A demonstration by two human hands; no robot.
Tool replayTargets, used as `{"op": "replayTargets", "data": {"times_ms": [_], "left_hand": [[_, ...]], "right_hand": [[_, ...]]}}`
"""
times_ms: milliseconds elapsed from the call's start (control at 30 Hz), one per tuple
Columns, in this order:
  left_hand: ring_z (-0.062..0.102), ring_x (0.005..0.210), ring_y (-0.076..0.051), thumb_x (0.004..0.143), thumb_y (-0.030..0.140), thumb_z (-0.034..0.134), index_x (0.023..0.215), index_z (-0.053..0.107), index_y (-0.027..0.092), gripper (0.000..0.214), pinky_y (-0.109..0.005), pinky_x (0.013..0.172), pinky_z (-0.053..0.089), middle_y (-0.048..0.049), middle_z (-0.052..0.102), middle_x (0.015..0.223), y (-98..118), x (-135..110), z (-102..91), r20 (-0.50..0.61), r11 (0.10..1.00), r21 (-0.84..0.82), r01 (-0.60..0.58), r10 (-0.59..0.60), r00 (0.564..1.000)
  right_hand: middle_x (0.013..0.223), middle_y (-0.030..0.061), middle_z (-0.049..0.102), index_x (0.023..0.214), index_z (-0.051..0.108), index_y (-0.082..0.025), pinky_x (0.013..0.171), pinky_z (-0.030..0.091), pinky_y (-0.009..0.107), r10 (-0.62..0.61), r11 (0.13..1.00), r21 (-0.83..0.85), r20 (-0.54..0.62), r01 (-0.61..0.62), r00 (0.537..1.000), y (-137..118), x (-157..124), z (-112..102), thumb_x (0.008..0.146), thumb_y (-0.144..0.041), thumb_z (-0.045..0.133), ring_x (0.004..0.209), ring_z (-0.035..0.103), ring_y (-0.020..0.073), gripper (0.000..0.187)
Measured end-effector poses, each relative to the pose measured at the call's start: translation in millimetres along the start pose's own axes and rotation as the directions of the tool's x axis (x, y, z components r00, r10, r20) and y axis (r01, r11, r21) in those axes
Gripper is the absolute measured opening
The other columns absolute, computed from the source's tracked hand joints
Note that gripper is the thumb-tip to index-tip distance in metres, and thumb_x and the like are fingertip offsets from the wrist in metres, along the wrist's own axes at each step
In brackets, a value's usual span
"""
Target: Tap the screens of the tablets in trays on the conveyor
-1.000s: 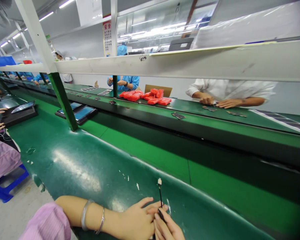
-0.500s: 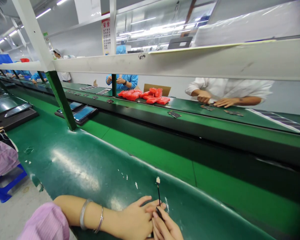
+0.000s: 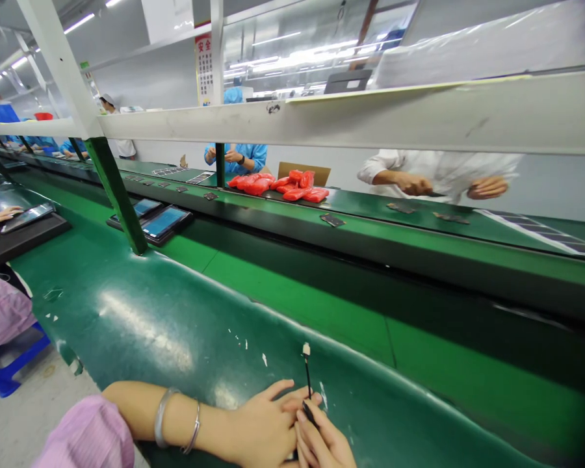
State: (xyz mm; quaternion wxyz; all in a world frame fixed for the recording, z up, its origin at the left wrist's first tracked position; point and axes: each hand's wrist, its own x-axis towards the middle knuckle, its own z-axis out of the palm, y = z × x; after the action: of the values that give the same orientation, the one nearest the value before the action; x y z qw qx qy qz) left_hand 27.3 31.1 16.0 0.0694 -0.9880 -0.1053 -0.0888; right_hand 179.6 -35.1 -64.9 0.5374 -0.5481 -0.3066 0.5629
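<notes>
A short black cable (image 3: 307, 376) with a white connector (image 3: 306, 350) at its upper end sticks up from between my fingers, near the bottom middle of the head view. My left hand (image 3: 260, 426), with two bracelets on the wrist, is closed around the cable's lower part, its index finger stretched out. Against it, my right hand (image 3: 327, 442) pinches the dark thicker end (image 3: 309, 412) of the cable. Something partly hidden lies under the palms; I cannot make it out. Both hands are just over the green worktop (image 3: 175, 312).
A green belt (image 3: 292, 305) runs beyond the worktop, with tablets (image 3: 163, 222) on it. A green post (image 3: 117, 195) and white rail (image 3: 370, 120) stand ahead. Red packets (image 3: 292, 185) and flat dark parts (image 3: 332, 220) lie opposite, where co-workers' hands (image 3: 414, 184) are busy.
My hands and the cable are almost unmoved. The hands of the co-worker in white have moved apart. At left, another person's hand has moved onto a tablet.
</notes>
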Motion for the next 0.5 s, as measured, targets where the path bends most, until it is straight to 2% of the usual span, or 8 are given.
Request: {"op": "replayTargets", "data": {"times_ms": [200,500], "left_hand": [[0.025,0.148,-0.029,0.105,0.051,0.025,0.141,0.049,0.007,0.061,-0.041,0.122,0.011,-0.0194,0.039,0.153,0.5,-0.2,3.0,-0.007,1.0,0.01,0.002,-0.002,1.0],[0.025,0.148,-0.03,0.104,0.052,0.029,0.14,0.049,0.007,0.061,-0.041,0.121,0.015,-0.0198,0.041,0.152,1.3,0.4,4.6,-0.028,1.0,0.016,-0.004,0.005,1.0]], "right_hand": [[0.04,-0.0148,0.03,0.115,0.066,-0.013,0.028,0.02,0.018,0.0,1.0,0.001,0.026,0.0,1.0,-7.4,-2.7,3.1,0.075,-0.074,0.069,0.028,0.024,0.0063,0.073],[0.043,-0.0162,0.025,0.118,0.065,-0.013,0.028,0.022,0.018,-0.008,1.0,0.008,0.031,0.008,0.999,-0.2,0.2,-0.1,0.076,-0.072,0.07,0.031,0.02,0.006,0.073]]}}
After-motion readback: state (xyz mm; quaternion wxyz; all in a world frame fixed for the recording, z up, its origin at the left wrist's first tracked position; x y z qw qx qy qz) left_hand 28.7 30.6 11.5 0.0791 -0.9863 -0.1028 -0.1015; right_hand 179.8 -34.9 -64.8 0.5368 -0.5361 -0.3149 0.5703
